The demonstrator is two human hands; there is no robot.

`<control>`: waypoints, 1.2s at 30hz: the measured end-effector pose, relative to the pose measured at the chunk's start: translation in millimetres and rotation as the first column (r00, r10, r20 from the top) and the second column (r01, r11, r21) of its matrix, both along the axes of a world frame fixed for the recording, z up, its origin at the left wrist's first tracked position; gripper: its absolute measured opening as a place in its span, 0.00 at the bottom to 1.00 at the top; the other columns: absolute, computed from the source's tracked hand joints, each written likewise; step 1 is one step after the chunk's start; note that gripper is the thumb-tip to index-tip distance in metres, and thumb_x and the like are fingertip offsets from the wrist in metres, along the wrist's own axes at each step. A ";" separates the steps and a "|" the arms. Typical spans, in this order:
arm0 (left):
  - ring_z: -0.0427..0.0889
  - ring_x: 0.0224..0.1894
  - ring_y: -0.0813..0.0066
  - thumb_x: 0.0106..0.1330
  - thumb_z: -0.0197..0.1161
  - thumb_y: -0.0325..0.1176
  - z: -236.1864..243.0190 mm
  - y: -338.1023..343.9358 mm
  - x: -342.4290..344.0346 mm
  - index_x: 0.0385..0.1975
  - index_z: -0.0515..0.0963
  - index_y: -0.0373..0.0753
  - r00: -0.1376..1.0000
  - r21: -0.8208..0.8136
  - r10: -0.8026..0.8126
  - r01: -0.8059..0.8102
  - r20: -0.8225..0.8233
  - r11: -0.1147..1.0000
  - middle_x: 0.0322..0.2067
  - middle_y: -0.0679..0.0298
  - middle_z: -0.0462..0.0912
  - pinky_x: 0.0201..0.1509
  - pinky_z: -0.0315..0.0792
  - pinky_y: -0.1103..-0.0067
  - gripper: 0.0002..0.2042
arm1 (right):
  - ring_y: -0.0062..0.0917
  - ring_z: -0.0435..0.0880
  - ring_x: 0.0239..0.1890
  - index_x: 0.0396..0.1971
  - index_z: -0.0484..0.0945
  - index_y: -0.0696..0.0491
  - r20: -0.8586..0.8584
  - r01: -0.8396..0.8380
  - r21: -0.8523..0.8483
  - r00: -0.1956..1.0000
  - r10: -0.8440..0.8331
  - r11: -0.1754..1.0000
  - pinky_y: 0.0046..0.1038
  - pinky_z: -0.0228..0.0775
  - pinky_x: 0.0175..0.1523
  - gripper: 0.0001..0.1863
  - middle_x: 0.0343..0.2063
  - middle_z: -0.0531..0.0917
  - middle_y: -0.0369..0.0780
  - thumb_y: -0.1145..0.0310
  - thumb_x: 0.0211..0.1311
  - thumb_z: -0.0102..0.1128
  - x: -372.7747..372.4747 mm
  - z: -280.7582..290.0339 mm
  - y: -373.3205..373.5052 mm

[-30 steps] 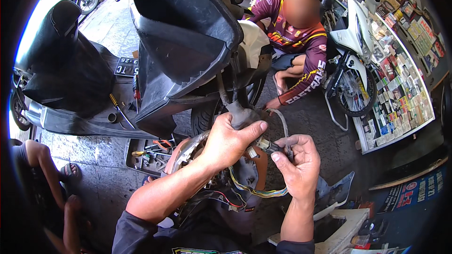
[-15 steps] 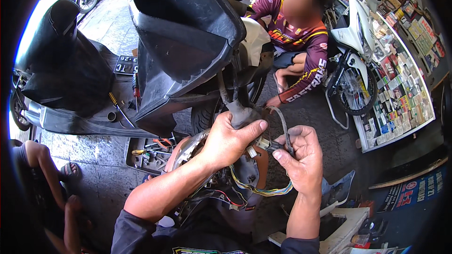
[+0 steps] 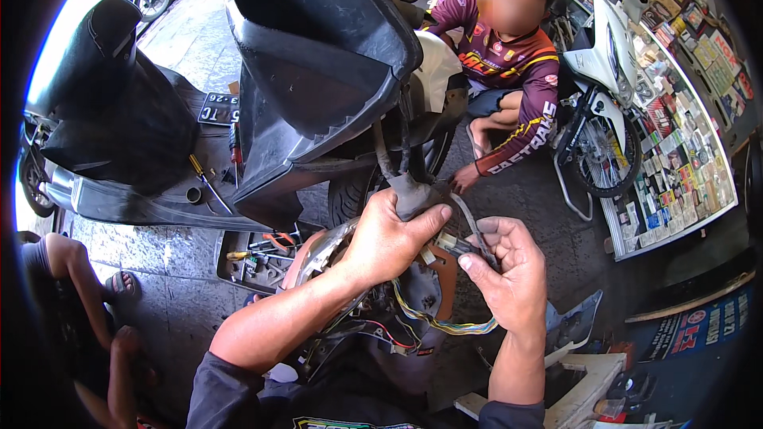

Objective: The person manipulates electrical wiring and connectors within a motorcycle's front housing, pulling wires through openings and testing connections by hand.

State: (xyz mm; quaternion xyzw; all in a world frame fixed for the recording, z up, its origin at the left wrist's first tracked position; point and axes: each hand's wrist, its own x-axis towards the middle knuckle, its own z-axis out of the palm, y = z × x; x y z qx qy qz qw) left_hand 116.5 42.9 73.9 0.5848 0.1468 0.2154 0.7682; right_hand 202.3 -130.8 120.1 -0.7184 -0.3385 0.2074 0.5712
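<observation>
My left hand (image 3: pixel 387 238) is closed around a dark grey rubber boot (image 3: pixel 412 196), where cables come down from a scooter's front. A grey sheathed cable (image 3: pixel 469 218) arcs out of the boot. My right hand (image 3: pixel 511 270) pinches its lower end between thumb and fingers. Small plug connectors (image 3: pixel 453 245) sit between my hands, partly hidden by my left thumb. Below them loops a bundle of blue, yellow and white wires (image 3: pixel 445 324), running behind my right wrist.
A black scooter body (image 3: pixel 310 87) stands ahead. Opposite crouches a person in a maroon jersey (image 3: pixel 501 63), one hand near the cable. A tool tray (image 3: pixel 222 258) lies left on the floor. Screwdrivers (image 3: pixel 210 184) rest on the footboard. A white motorcycle (image 3: pixel 608 56) and display case (image 3: pixel 691 214) stand right.
The cable has gone from a high bend to a straighter slope between the boot and my right hand. Both hands keep their hold, and the view has shifted slightly.
</observation>
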 end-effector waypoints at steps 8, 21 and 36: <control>0.78 0.31 0.84 0.70 0.70 0.32 -2.7 4.4 0.5 0.38 0.81 0.34 1.000 0.082 -0.008 0.006 0.023 0.997 0.30 0.70 0.84 0.36 0.74 0.80 0.08 | 0.20 0.82 0.48 0.56 0.74 0.62 -0.015 -0.027 0.030 1.000 0.028 0.999 0.23 0.75 0.56 0.24 0.44 0.84 0.41 0.85 0.59 0.70 4.3 -0.1 1.8; 0.79 0.29 0.85 0.71 0.68 0.32 -6.1 0.6 2.6 0.38 0.81 0.34 0.997 0.048 0.018 -0.021 0.072 0.999 0.27 0.69 0.84 0.33 0.74 0.80 0.07 | 0.17 0.84 0.43 0.54 0.77 0.65 -0.083 -0.052 -0.054 0.995 0.048 0.997 0.22 0.77 0.51 0.20 0.42 0.86 0.40 0.83 0.62 0.69 11.3 3.2 2.2; 0.83 0.28 0.82 0.70 0.68 0.33 4.2 -1.1 1.9 0.40 0.82 0.32 1.000 -0.057 0.009 -0.010 -0.010 0.998 0.28 0.65 0.86 0.31 0.77 0.79 0.09 | 0.14 0.81 0.40 0.53 0.79 0.62 -0.283 -0.201 -0.024 0.941 0.186 0.979 0.18 0.74 0.47 0.20 0.40 0.84 0.35 0.78 0.61 0.71 43.2 2.1 -11.2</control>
